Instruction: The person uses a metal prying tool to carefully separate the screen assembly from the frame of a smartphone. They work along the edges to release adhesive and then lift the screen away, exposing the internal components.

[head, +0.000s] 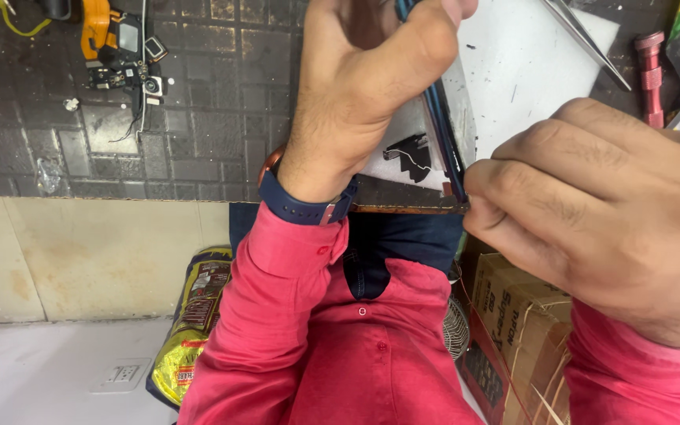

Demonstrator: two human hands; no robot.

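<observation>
Two hands (371,86) (600,212) around edge-on dark phone (444,134).

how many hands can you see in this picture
2. The left hand grips the thin phone from above at centre; the right hand pinches its lower end at right. No other hands show.
</observation>
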